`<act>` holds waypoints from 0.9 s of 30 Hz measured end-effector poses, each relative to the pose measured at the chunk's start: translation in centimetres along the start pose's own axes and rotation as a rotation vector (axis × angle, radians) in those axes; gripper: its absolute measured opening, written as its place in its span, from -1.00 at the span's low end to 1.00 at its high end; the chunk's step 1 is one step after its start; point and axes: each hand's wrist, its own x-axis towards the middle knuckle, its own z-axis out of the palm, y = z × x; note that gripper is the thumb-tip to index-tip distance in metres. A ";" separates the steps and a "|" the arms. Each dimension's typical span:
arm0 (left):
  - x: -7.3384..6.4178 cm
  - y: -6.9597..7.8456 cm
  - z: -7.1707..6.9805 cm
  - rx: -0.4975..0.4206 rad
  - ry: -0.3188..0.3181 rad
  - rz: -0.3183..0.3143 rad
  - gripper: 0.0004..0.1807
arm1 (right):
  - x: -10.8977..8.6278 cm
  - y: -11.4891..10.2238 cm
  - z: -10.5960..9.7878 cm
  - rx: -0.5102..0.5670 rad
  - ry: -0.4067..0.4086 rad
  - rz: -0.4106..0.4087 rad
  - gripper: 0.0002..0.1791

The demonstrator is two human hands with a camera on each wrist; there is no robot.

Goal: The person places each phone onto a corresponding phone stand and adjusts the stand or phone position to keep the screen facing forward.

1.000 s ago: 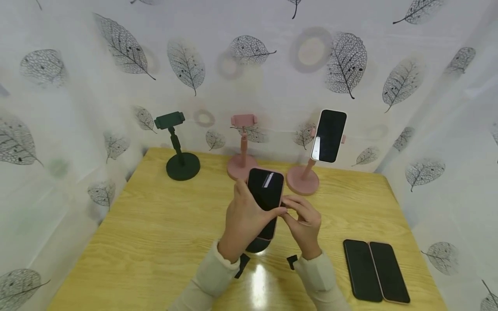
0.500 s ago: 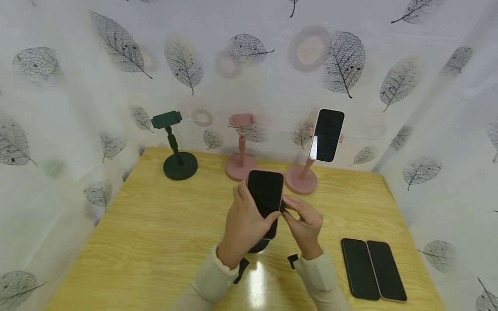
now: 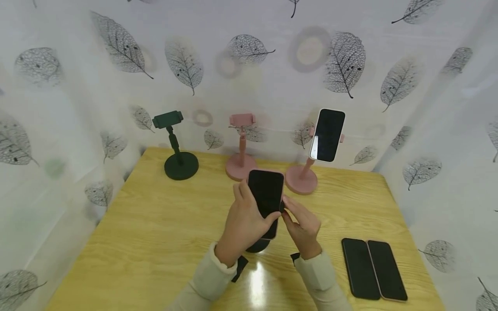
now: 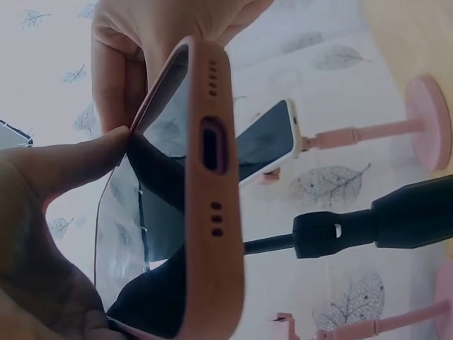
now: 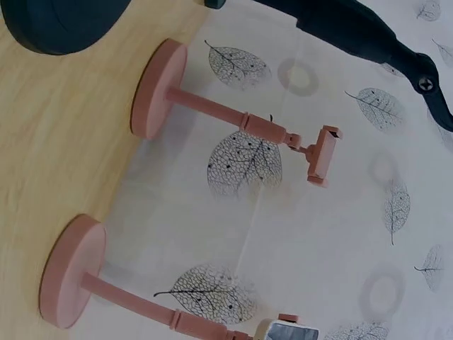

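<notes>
A phone in a pink case point(image 3: 266, 190) stands upright at the middle of the table, in front of a dark stand point(image 5: 354, 35). The stand's round base point(image 3: 258, 247) shows just below the phone in the head view. My left hand point(image 3: 243, 224) grips the phone from its left side, thumb across the screen to the right edge. At that edge my right hand point(image 3: 304, 224) pinches a small dark piece point(image 3: 282, 207), seemingly the stand's clamp end. In the left wrist view the case's bottom point(image 4: 216, 276) and the stand's pole point(image 4: 410, 212) are seen close up.
Behind stand a dark green phone stand point(image 3: 181, 166), a pink stand point(image 3: 241, 166) and another pink stand point(image 3: 301, 179) bearing a white-edged phone point(image 3: 328, 134). Two phones lie side by side at right: a black one point(image 3: 360, 268) and a pink-edged one point(image 3: 387, 270).
The bright reflection on the held phone's screen has gone, and the phone has tilted slightly. More of the dark piece shows between my right fingers. Both hands stay nearly in place.
</notes>
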 end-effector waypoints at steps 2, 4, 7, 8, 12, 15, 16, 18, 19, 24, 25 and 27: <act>0.0 0.0 -0.1 -0.009 -0.008 0.006 0.13 | -0.1 -0.1 0.1 -0.019 0.008 0.007 -0.76; 0.0 -0.3 -0.2 -0.043 -0.025 0.029 0.14 | -0.3 -0.1 0.0 -0.010 0.005 0.027 -0.74; 0.0 -1.6 -0.8 -0.238 -0.097 0.098 0.03 | -0.6 -0.1 -0.2 0.048 -0.017 0.076 -0.71; 0.1 -2.3 -1.0 -0.337 -0.130 0.131 -0.05 | -0.7 -0.2 -0.2 0.078 -0.028 0.097 -0.69; 0.6 -5.6 -1.4 -0.762 -0.274 0.203 -0.44 | -0.9 -0.6 -0.4 0.247 -0.090 0.224 -0.55; 0.9 -7.7 -0.6 -0.904 -0.334 0.199 -0.49 | -1.1 -1.0 -0.3 0.360 -0.142 0.372 -0.45; 1.0 -8.2 -0.1 -0.903 -0.343 0.193 -0.50 | -1.2 -1.2 -0.3 0.372 -0.163 0.421 -0.43; 1.0 -8.9 0.7 -0.838 -0.333 0.203 -0.53 | -1.6 -1.3 -0.1 0.374 -0.203 0.507 -0.48; 1.0 -9.2 1.1 -0.790 -0.322 0.206 -0.54 | -1.9 -1.4 0.0 0.359 -0.221 0.537 -0.54; 1.1 -9.8 3.1 -0.533 -0.243 0.253 -0.64 | -3.5 -1.1 0.5 0.157 -0.312 0.526 -0.74; 1.1 -9.8 3.4 -0.504 -0.235 0.261 -0.69 | -3.8 -1.1 0.6 0.127 -0.330 0.521 -0.70; 1.0 -9.7 3.8 -0.434 -0.195 0.282 -0.75 | -4.3 -1.0 0.8 0.073 -0.368 0.511 -0.69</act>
